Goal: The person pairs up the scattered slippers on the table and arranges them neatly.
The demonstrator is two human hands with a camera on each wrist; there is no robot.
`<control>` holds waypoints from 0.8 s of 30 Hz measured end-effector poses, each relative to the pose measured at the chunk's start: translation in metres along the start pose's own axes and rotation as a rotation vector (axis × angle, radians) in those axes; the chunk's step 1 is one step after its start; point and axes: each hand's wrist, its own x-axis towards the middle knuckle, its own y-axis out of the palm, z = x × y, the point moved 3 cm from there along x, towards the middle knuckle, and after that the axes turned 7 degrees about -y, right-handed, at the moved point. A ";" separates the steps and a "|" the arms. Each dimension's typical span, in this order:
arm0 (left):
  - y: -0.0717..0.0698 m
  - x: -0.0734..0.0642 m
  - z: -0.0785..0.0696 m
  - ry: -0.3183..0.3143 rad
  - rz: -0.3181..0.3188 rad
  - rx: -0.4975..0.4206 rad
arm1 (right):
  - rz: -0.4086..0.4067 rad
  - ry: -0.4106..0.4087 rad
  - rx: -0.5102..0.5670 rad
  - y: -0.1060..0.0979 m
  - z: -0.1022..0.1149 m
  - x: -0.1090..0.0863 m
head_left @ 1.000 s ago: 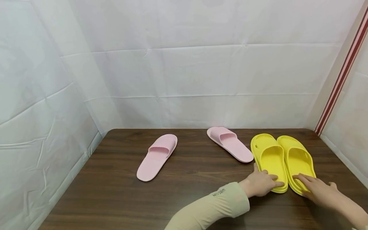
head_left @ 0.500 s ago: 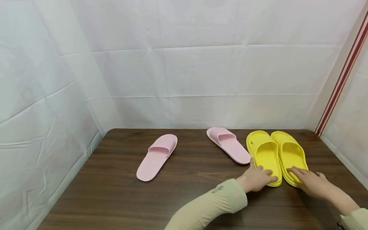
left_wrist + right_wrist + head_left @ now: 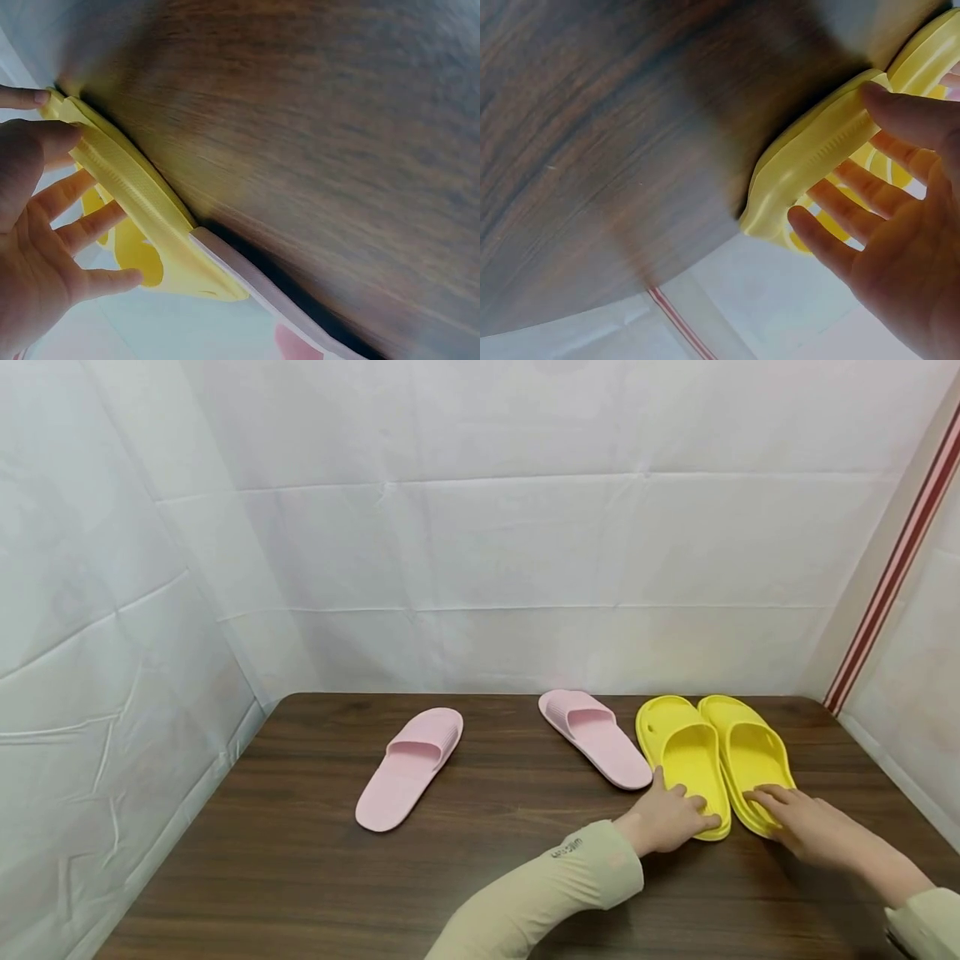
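Two yellow slippers lie side by side at the right of the table, toes toward the back wall. At the heel of the left yellow slipper (image 3: 693, 768), my left hand (image 3: 663, 818) holds on, the thumb at the rim and other fingers reaching over the footbed. My right hand (image 3: 813, 831) grips the heel of the right yellow slipper (image 3: 753, 756); in the right wrist view its thumb is on the outer heel and some fingertips are hidden behind the side wall. A pink slipper (image 3: 600, 739) lies slanted, its heel close against the left yellow slipper.
Another pink slipper (image 3: 408, 768) lies farther left on the dark wooden table (image 3: 300, 877). White cloth (image 3: 487, 543) hangs behind the table and at both sides, with a red stripe (image 3: 892, 568) at the right.
Both yellow slippers have slid left and toward the back of the table, with both hands moving along. The middle pink slipper's heel has shifted slightly left.
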 end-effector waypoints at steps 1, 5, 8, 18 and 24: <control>0.000 0.000 0.000 -0.001 0.000 0.001 | -0.005 -0.007 -0.005 0.000 -0.001 0.000; 0.000 0.000 0.002 -0.006 0.000 0.000 | -0.015 -0.033 -0.015 -0.001 -0.002 0.002; 0.000 0.000 0.003 -0.007 -0.002 -0.008 | -0.020 -0.042 -0.015 -0.001 -0.003 0.003; 0.002 0.003 0.003 -0.020 -0.011 -0.025 | -0.010 -0.020 0.001 0.000 -0.002 0.005; 0.004 0.005 0.003 -0.044 0.012 -0.026 | -0.012 -0.012 0.000 0.000 -0.002 0.005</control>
